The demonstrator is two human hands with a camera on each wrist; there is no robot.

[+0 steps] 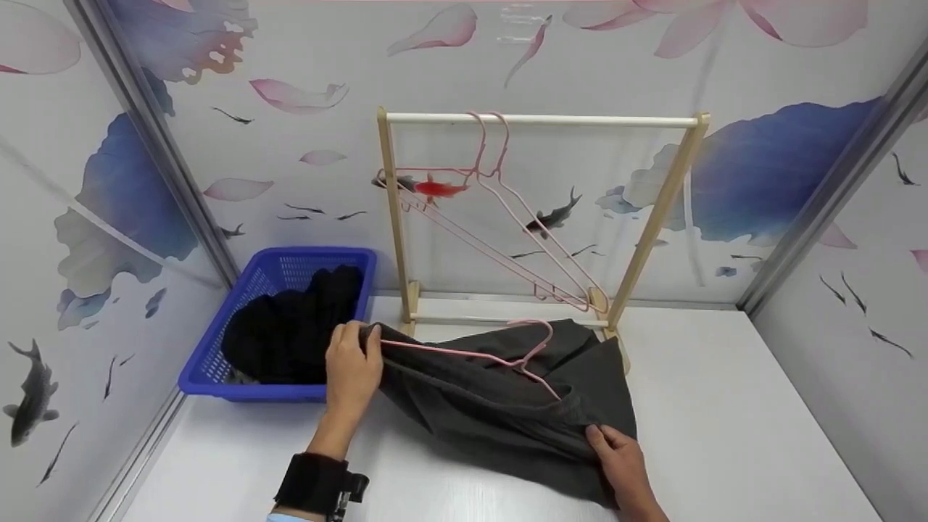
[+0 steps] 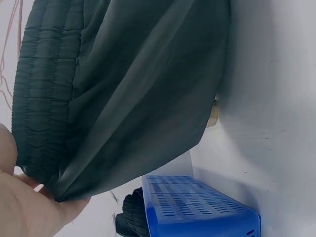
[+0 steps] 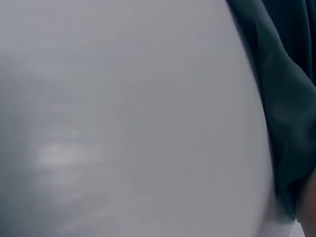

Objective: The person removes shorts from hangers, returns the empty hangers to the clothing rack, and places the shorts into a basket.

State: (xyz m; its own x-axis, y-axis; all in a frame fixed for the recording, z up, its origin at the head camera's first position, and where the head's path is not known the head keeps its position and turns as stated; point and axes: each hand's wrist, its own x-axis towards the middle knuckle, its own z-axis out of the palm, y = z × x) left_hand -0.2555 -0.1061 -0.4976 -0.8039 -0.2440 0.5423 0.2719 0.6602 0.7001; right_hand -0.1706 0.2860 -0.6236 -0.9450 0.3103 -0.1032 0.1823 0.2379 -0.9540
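Dark grey pants (image 1: 500, 428) with a gathered elastic waistband (image 2: 47, 84) are spread over the white table, their waist opening facing up. A pink wire hanger (image 1: 464, 353) lies partly inside that opening, its hook sticking out above the cloth. My left hand (image 1: 354, 366) grips the left end of the waistband, right where one arm of the hanger runs in. At the opposite end my right hand (image 1: 620, 457) pinches the waistband between thumb and fingers. The hanger's right end is hidden in the fabric. Only a sliver of the right hand (image 3: 309, 205) shows in the right wrist view.
A blue perforated basket (image 1: 210, 362) with black clothes (image 1: 290, 333) in it stands at the left. Behind the pants is a wooden rack (image 1: 656, 217) with a white rail (image 1: 580, 121), from which two pink hangers (image 1: 522, 206) hang. Printed walls enclose the table (image 1: 747, 435).
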